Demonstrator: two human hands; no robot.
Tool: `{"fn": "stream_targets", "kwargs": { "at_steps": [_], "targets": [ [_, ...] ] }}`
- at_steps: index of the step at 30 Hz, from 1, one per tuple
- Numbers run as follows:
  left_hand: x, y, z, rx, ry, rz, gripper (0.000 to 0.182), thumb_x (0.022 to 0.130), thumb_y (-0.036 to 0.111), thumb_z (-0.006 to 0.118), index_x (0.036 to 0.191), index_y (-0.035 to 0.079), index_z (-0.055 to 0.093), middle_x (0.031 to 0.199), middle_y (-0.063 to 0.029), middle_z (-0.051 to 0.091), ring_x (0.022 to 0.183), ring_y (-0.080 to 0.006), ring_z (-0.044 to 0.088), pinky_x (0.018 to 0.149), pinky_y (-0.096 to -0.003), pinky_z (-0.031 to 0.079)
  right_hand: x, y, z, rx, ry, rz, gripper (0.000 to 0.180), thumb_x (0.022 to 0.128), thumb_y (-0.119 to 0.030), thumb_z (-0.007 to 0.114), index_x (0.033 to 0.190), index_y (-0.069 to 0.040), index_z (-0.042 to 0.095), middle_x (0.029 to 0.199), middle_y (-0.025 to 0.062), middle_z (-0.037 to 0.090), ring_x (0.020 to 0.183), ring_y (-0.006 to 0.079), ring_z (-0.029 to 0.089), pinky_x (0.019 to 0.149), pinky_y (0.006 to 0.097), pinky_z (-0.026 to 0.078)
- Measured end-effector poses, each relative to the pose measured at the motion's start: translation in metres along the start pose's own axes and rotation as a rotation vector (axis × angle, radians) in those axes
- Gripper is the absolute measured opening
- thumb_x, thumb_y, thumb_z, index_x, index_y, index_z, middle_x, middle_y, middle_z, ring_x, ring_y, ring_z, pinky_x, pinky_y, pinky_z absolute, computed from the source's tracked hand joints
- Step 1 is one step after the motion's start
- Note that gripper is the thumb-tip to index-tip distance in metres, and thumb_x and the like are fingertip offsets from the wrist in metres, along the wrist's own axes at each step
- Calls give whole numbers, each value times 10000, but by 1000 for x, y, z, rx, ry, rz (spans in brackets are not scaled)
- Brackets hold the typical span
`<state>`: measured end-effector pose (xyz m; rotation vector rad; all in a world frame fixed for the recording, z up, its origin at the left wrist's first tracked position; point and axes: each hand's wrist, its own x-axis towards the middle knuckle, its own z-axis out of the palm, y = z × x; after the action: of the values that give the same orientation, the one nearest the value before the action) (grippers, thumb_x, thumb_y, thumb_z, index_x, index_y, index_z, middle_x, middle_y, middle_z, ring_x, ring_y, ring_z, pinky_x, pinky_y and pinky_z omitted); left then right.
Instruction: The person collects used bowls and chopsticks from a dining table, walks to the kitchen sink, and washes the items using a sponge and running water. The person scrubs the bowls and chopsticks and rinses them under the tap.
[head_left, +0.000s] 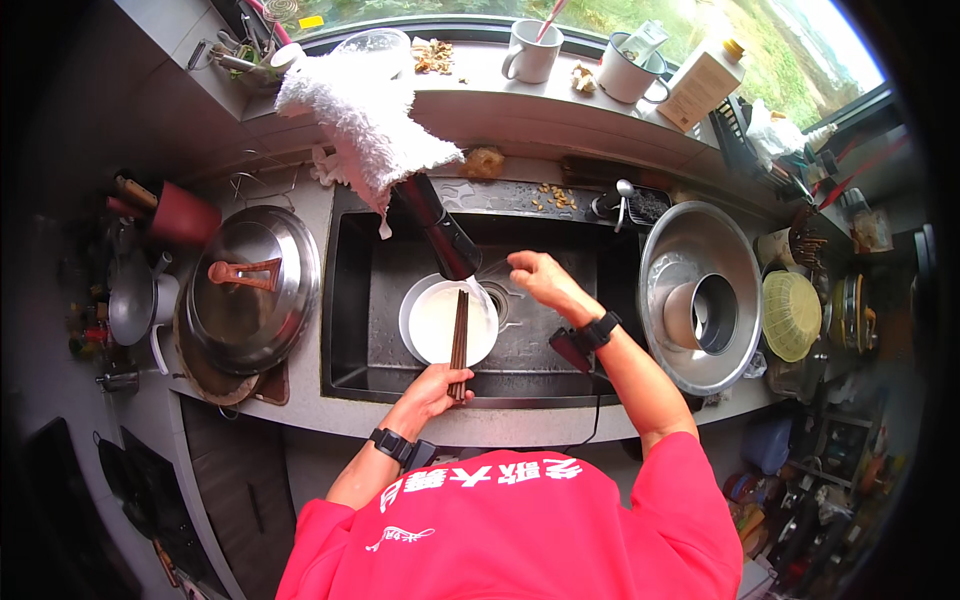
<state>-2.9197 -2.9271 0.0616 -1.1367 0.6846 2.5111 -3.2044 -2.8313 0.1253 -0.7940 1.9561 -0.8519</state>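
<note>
My left hand (435, 391) grips a bundle of dark brown chopsticks (460, 330) by one end. Their other ends reach over a white bowl (427, 330) in the black sink (397, 255). Whitish, cloudy contents fill the bowl's middle. Above its far side is the black faucet (454, 251), with water running from its spout at the bowl's rim. My right hand (546, 283) hovers over the sink to the right of the spout, fingers loosely bent and nothing visible in them. Beneath and left of that hand, the drain (495, 298) is partly covered by the bowl.
A fluffy white cloth (367, 127) drapes over the faucet's top. To the right, a large steel basin (660, 262) holds a metal cylinder (679, 315). A lidded pan (259, 322) stands left. Behind the sink lie yellowish pieces (553, 197); mugs (534, 56) line the windowsill.
</note>
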Motion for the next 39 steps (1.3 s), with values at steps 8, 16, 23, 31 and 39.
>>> {"fn": "stream_targets", "kwargs": {
  "at_steps": [8, 16, 23, 31, 39],
  "targets": [
    [-59, 8, -14, -3, -49, 82, 122, 956, 83, 635, 1038, -4, 616, 958, -48, 620, 799, -137, 637, 718, -338, 590, 157, -22, -55, -692, 262, -506, 619, 833, -27, 605, 1417, -192, 482, 1477, 213, 410, 1330, 411, 419, 1118, 471, 383],
    [-93, 9, -42, -35, -38, 162, 146, 958, 107, 644, 1074, 26, 610, 973, -19, 619, 813, -109, 632, 706, -315, 594, 201, -19, -46, -692, 74, -523, 379, 865, -53, 574, 1237, -105, 622, 1245, 191, 586, 1071, 377, 589, 946, 446, 486],
    [-87, 24, -42, -2, -52, 201, 153, 968, 117, 629, 1079, 14, 605, 976, -32, 624, 787, -118, 645, 702, -301, 590, 154, -82, -16, -239, -67, -424, 326, 872, -46, 541, 1180, -28, 647, 1106, 162, 684, 968, 293, 661, 839, 379, 539],
    [-84, 41, -23, 40, -44, 175, 119, 967, 64, 603, 1059, -11, 612, 961, -51, 609, 742, -152, 629, 675, -314, 572, 19, -17, -49, 1575, -116, -2, 447, 990, -240, 503, 1358, 15, 494, 1343, 198, 574, 1205, 354, 577, 1036, 532, 481],
    [-78, 41, -9, 90, -74, 131, 113, 959, 75, 617, 1023, -17, 636, 922, -52, 609, 689, -152, 621, 667, -316, 574, -37, 53, -41, 1434, 586, 95, 464, 876, 89, 474, 1334, 9, 467, 1240, 244, 582, 1043, 349, 648, 756, 394, 609]
  ]
}}
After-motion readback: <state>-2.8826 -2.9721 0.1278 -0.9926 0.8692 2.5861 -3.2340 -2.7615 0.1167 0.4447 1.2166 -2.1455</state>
